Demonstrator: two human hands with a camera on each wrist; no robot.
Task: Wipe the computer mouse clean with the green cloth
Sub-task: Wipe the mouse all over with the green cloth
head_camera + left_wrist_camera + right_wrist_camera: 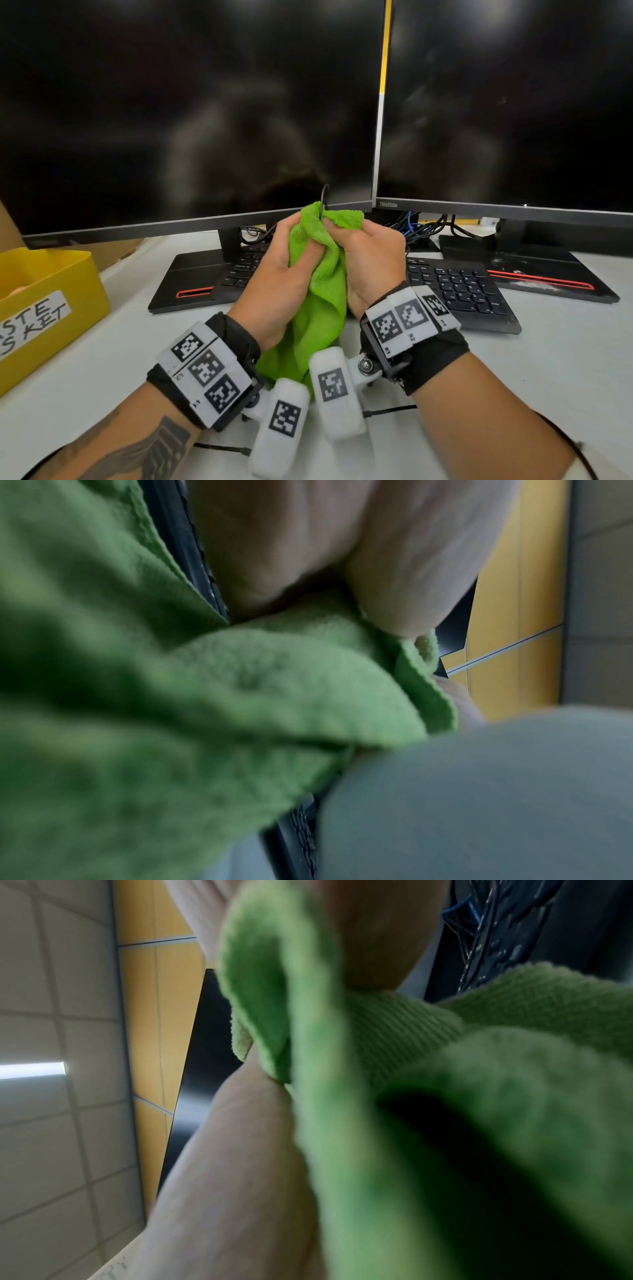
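Note:
In the head view both hands are raised above the desk in front of the monitors, holding a bunched green cloth between them. My left hand grips the cloth from the left, thumb pressed into its folds. My right hand grips it from the right with curled fingers. A black cable sticks up out of the top of the bundle. The mouse itself is hidden inside the cloth. In the wrist views the cloth fills most of the picture, with fingers pressed against it.
Two dark monitors stand close behind the hands. A black keyboard lies under and to the right of them. A yellow labelled basket sits at the left edge. Tangled cables lie behind the keyboard.

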